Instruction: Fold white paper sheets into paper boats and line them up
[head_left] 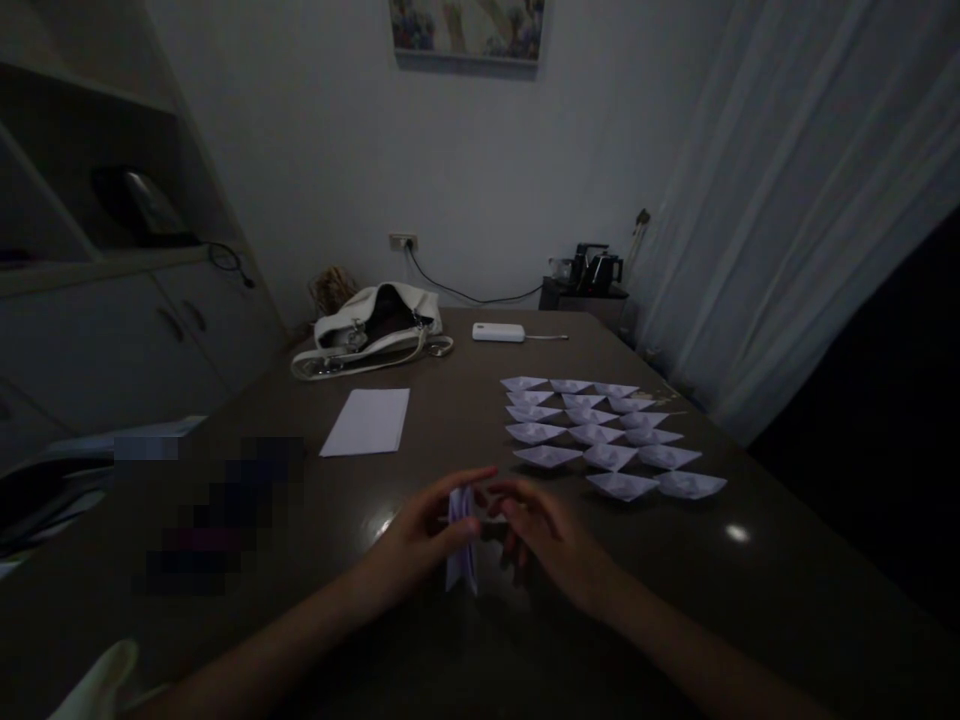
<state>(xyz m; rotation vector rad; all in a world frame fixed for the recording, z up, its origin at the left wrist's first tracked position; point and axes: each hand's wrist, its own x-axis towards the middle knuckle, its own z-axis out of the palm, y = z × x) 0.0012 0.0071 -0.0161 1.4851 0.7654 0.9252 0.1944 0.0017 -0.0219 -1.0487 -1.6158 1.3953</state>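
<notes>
A small piece of folded white paper (461, 572) stands upright near the front middle of the dark table. My left hand (416, 535) pinches it between the thumb and fingers. Just right of the paper, my right hand (559, 545) is bent towards it with its fingers curled but apart, and I see nothing held in them. Further right, several folded white paper boats (622, 486) are laid out in rows. Beyond my left hand lies a stack of white paper sheets (366, 422).
At the far left of the table (465, 400) sits a white handbag (375, 325). A white power bank (498, 332) with a short cable lies near the far edge. Black kettles (602, 270) stand on a low cabinet behind. A sheer curtain (795, 200) hangs at the right.
</notes>
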